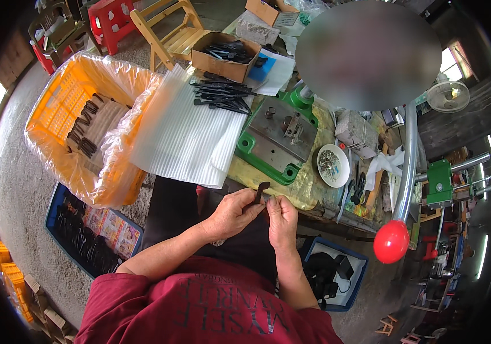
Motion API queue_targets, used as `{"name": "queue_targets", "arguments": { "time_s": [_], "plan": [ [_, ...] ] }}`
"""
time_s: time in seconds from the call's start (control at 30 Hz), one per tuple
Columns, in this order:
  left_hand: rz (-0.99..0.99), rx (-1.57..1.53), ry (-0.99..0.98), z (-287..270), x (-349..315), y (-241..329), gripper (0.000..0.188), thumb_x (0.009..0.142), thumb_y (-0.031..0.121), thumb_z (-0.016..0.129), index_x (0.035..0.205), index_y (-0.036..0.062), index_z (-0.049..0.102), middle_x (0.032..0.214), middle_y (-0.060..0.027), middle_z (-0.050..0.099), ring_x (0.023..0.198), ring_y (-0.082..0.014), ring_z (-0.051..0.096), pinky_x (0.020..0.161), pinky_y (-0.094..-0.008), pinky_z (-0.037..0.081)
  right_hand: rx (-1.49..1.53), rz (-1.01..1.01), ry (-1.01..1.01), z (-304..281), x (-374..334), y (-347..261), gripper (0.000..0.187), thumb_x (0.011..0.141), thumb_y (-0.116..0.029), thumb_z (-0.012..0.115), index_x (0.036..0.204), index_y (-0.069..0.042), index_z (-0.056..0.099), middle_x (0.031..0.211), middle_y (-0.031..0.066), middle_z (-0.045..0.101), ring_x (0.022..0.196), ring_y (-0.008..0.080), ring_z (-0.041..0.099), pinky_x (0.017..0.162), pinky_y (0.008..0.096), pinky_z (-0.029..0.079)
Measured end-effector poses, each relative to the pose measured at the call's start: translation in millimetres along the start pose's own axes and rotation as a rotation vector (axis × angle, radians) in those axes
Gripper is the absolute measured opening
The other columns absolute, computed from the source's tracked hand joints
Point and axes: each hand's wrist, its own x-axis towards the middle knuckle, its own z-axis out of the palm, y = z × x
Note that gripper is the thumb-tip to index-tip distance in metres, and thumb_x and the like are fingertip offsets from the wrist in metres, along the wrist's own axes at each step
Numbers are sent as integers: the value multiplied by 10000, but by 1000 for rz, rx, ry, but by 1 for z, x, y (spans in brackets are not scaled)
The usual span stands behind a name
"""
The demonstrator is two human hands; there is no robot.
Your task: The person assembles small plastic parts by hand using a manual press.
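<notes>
Just in front of the bench edge, my left hand (233,215) is closed around a slim black part (261,191) whose rounded end sticks up past the fingers. Close beside it, my right hand (283,221) pinches thumb and fingers together near that part; what it holds is too small to make out. Beyond the hands stands a green press base (247,143) with a steel plate and a small metal fixture (293,129). A white bowl (346,172) of small metal pieces sits to its right. Similar black parts (221,94) lie heaped on a white foam sheet (191,146).
At the left stands a yellow crate (50,123) lined with clear plastic, holding foam and black parts. A blue tray (53,221) lies on the floor. A cardboard box (231,70) sits behind the heap. The press lever's red ball (392,241) juts out at the right.
</notes>
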Motion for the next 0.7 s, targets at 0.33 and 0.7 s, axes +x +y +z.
{"name": "queue_targets", "arguments": {
  "time_s": [0.33, 0.7],
  "plan": [
    [-125, -116, -139, -12, 0, 1, 85, 786, 76, 543, 802, -2, 512, 667, -10, 450, 594, -70, 410, 522, -233, 369, 86, 62, -232, -13, 4, 1, 188, 847, -181, 483, 726, -37, 480, 596, -52, 391, 542, 31, 331, 481, 172, 284],
    [-142, -112, -216, -11, -2, -1, 158, 770, 116, 563, 787, -29, 504, 583, -50, 404, 570, -107, 387, 512, -263, 359, -123, 55, -516, -30, 12, -7, 103, 837, -104, 475, 815, -3, 471, 681, -19, 448, 624, 56, 394, 568, 196, 362]
  ]
}}
